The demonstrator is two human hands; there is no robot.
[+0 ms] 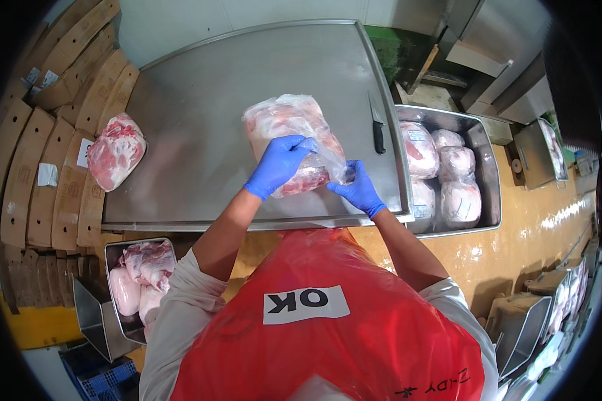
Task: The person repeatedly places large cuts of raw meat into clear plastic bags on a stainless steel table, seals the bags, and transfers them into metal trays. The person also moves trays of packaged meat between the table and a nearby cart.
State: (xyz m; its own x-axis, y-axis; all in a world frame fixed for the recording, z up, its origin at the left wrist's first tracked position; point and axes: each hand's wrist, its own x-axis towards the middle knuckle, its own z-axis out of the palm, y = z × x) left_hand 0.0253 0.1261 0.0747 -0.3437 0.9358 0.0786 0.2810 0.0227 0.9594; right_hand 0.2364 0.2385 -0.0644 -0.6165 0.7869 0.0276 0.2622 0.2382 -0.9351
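A large piece of meat (274, 130) in clear plastic wrap lies on the steel table (201, 120) in front of me. My left hand (279, 166), in a blue glove, is closed on a fold of the plastic wrap (326, 155) over the meat's near side. At the meat's near right corner, my right hand (360, 190), also gloved in blue, pinches the wrap's edge. Right of the meat is a knife (378, 134) with a black handle, lying near the table's right edge. An unwrapped piece of meat (117, 152) rests at the table's left edge.
Against the table's right side stands a steel bin (491, 174) of wrapped meat. Another bin (110, 257) with meat sits below the table's left corner. Stacked cardboard boxes (33, 177) line the left. More steel bins (525, 334) stand at the lower right.
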